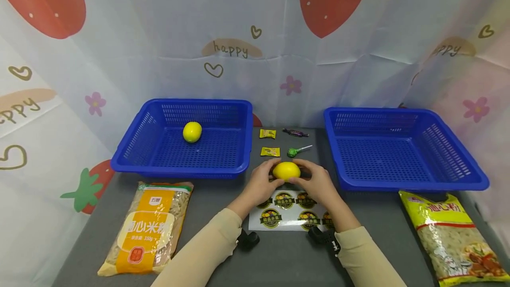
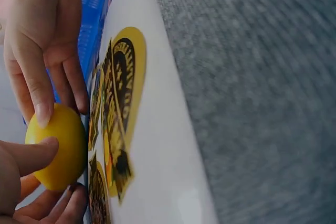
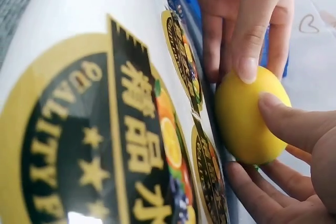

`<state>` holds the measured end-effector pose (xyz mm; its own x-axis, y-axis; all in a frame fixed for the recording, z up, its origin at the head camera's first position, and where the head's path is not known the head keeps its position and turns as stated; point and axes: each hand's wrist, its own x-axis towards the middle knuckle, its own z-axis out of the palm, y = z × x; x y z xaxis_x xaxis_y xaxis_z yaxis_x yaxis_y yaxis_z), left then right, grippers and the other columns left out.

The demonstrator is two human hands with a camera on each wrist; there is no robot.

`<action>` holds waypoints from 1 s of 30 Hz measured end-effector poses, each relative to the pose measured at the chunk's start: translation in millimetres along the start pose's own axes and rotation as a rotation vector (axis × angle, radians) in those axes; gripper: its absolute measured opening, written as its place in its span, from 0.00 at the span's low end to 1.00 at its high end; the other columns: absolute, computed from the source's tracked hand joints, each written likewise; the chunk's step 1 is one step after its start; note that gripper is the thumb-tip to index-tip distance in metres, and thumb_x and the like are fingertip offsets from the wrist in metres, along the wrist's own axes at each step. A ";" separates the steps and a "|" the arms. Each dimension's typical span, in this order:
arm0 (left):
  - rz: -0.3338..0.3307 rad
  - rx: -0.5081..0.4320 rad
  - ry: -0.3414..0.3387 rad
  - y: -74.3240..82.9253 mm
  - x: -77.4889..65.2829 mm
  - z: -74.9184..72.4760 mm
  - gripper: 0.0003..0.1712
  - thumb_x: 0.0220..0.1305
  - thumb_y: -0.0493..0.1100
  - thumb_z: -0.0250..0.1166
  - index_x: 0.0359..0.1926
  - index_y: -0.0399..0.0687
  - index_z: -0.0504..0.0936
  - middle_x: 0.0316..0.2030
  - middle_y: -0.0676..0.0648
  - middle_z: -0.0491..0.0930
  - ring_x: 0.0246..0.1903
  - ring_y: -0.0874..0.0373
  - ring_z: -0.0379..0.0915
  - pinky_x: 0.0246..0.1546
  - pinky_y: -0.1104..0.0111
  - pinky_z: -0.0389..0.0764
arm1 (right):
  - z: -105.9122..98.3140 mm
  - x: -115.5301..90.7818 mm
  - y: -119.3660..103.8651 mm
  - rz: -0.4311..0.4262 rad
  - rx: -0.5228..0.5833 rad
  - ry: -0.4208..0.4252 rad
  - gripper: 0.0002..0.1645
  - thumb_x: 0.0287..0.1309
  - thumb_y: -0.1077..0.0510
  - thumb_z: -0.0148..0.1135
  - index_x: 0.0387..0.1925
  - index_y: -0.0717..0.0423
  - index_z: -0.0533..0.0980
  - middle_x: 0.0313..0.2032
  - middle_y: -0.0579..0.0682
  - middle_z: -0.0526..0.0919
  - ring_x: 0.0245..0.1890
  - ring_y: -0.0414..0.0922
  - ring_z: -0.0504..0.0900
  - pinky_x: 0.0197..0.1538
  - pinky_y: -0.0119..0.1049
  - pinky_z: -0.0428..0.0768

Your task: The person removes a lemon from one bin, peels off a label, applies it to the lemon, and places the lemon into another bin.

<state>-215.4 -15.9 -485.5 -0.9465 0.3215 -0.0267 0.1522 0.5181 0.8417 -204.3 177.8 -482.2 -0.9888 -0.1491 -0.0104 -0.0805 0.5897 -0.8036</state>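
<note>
A yellow lemon (image 1: 287,171) is held between both hands, just beyond the far edge of a white sticker sheet (image 1: 289,224). My left hand (image 1: 260,184) grips its left side, thumb on the near face and fingers behind. From the right, my right hand (image 1: 318,185) pinches it the same way. In the right wrist view both thumbs press the lemon (image 3: 249,119) close to the table surface; whether it touches is unclear. Round black-and-gold fruit labels cover the sheet, and the forearms hide parts of its sides.
A blue basket (image 1: 183,169) at the left holds another lemon (image 1: 192,132); a second blue basket (image 1: 414,185) stands right. Between them lie two yellow-wrapped sweets (image 1: 270,152), a purple-wrapped candy (image 1: 295,133) and a green lollipop (image 1: 292,152). Bagged noodles (image 1: 149,229) and another bag (image 1: 454,238) flank the arms.
</note>
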 end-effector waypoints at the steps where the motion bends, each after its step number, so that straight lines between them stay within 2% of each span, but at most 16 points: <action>1: -0.007 -0.012 -0.004 0.2 -0.3 0.2 0.38 0.66 0.38 0.69 0.74 0.49 0.65 0.67 0.42 0.71 0.63 0.48 0.73 0.60 0.60 0.79 | 0.1 -0.2 0.5 0.001 0.001 -0.001 0.38 0.60 0.54 0.72 0.70 0.52 0.71 0.64 0.59 0.77 0.62 0.57 0.79 0.57 0.52 0.82; 6: -0.048 -0.050 -0.008 2.2 0.4 0.2 0.43 0.63 0.36 0.71 0.75 0.50 0.63 0.66 0.41 0.71 0.61 0.47 0.75 0.61 0.59 0.79 | -0.5 -1.1 1.4 -0.004 0.005 -0.002 0.40 0.58 0.54 0.74 0.70 0.52 0.70 0.64 0.59 0.77 0.61 0.57 0.80 0.56 0.51 0.83; 15: -0.064 -0.101 -0.025 2.4 1.0 -2.1 0.49 0.57 0.36 0.76 0.76 0.49 0.62 0.66 0.41 0.73 0.62 0.45 0.74 0.62 0.56 0.77 | -3.5 -1.7 -0.4 -0.046 0.007 -0.025 0.43 0.56 0.52 0.75 0.71 0.54 0.68 0.66 0.59 0.75 0.62 0.58 0.79 0.56 0.52 0.82; 20: -0.048 -0.069 -0.013 2.4 -0.5 -1.8 0.40 0.58 0.38 0.76 0.70 0.47 0.70 0.62 0.42 0.77 0.59 0.47 0.78 0.60 0.57 0.79 | -1.8 -1.0 -1.7 -0.051 -0.010 -0.052 0.40 0.58 0.52 0.74 0.69 0.55 0.71 0.65 0.59 0.76 0.59 0.57 0.81 0.55 0.50 0.83; 24: -0.036 -0.030 0.018 2.6 1.5 -0.5 0.33 0.60 0.39 0.75 0.66 0.48 0.76 0.60 0.44 0.79 0.55 0.51 0.80 0.57 0.61 0.81 | 1.4 2.9 -3.0 -0.050 0.002 -0.023 0.36 0.57 0.54 0.74 0.66 0.56 0.74 0.63 0.59 0.78 0.57 0.56 0.82 0.54 0.47 0.84; 30: -0.030 -0.030 0.046 3.1 3.4 0.2 0.36 0.60 0.38 0.75 0.68 0.46 0.73 0.62 0.43 0.77 0.57 0.50 0.78 0.57 0.60 0.81 | 3.6 6.7 -3.4 -0.075 0.014 0.014 0.38 0.56 0.54 0.75 0.67 0.57 0.73 0.64 0.60 0.76 0.60 0.57 0.79 0.56 0.48 0.83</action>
<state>-218.0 -13.0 -483.1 -0.9626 0.2694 -0.0276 0.1160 0.5024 0.8568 -210.2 171.9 -481.7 -0.9817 -0.1812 0.0582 -0.1525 0.5664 -0.8099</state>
